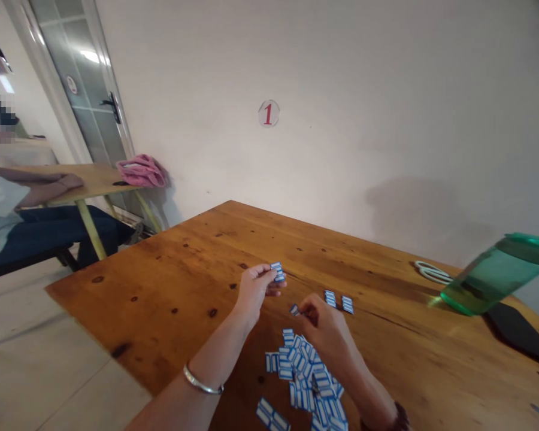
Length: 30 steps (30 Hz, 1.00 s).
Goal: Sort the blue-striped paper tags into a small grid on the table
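My left hand (258, 287) is closed around a small blue-and-white label sheet (277, 272), held above the wooden table with its face showing. To the right and a little lower, my right hand (321, 320) pinches another small label piece (294, 309) between thumb and fingertips. Just below that hand, a loose pile of blue-bordered label sheets (299, 362) spreads toward the front of the table, partly covered by my right forearm. Beyond my right hand lie two separate label stacks (347, 304), side by side.
The wooden table (175, 269) meets a pale wall. At its right a green plastic bottle (494, 275), a coiled white cable (431, 272) and a dark flat object (521, 332) lie close together. On the left, a person sits at another table (92, 176) with a pink cloth (141, 170).
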{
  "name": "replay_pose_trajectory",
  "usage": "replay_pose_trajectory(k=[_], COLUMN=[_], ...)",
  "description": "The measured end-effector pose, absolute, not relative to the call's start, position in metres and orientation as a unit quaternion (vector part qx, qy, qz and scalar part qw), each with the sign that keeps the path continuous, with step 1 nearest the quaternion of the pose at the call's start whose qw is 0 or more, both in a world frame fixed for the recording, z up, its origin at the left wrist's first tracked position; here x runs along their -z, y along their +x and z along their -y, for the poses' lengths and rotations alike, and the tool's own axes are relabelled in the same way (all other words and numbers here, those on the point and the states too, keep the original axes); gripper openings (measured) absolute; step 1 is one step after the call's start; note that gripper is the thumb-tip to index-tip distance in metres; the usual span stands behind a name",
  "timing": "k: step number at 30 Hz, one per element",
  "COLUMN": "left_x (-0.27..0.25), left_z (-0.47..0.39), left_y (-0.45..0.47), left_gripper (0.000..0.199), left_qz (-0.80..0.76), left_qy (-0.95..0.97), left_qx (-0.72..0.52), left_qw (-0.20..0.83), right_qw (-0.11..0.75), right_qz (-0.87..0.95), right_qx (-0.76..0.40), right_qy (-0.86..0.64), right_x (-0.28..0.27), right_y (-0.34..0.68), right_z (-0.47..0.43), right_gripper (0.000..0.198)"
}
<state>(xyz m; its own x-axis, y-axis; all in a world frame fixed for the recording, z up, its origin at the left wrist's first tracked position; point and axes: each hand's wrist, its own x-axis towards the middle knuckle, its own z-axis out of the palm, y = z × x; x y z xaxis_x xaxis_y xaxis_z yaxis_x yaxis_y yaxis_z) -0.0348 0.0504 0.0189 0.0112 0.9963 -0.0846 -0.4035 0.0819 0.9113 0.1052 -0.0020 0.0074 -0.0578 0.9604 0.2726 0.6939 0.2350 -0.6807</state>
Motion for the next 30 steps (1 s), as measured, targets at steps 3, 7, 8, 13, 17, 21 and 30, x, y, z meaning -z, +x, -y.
replay_pose_trajectory(k=[3,7,8,13,17,21,30], left_x=[-0.016,-0.011,-0.009,-0.005,0.0,0.004,0.001], left_z=[-0.046,-0.041,-0.04,-0.039,-0.037,-0.034,-0.029], left_y=[-0.025,-0.014,-0.012,-0.006,-0.002,0.0,0.004], left_gripper=[0.006,0.004,0.005,0.008,0.008,0.008,0.007], left_qz=[-0.423,-0.434,-0.43,-0.398,-0.394,-0.389,-0.363], left_qy=[0.401,0.448,0.459,0.515,0.539,0.551,0.528], left_qx=[-0.545,-0.512,-0.51,-0.516,-0.487,-0.463,-0.439], left_qw=[0.603,0.591,0.586,0.558,0.563,0.575,0.63], right_qw=[0.503,0.571,0.584,0.601,0.596,0.589,0.603], right_qz=[0.578,0.455,0.43,0.398,0.408,0.432,0.457], right_qx=[-0.324,-0.438,-0.454,-0.485,-0.491,-0.446,-0.331], right_qy=[-0.555,-0.525,-0.517,-0.496,-0.487,-0.517,-0.564], right_x=[0.0,0.004,0.005,0.004,0.0,0.002,0.01], right_y=[0.119,0.126,0.126,0.128,0.126,0.124,0.124], right_z=[0.002,0.003,0.003,0.006,0.008,0.007,0.004], right_gripper=[0.014,0.022,0.024,0.029,0.028,0.029,0.022])
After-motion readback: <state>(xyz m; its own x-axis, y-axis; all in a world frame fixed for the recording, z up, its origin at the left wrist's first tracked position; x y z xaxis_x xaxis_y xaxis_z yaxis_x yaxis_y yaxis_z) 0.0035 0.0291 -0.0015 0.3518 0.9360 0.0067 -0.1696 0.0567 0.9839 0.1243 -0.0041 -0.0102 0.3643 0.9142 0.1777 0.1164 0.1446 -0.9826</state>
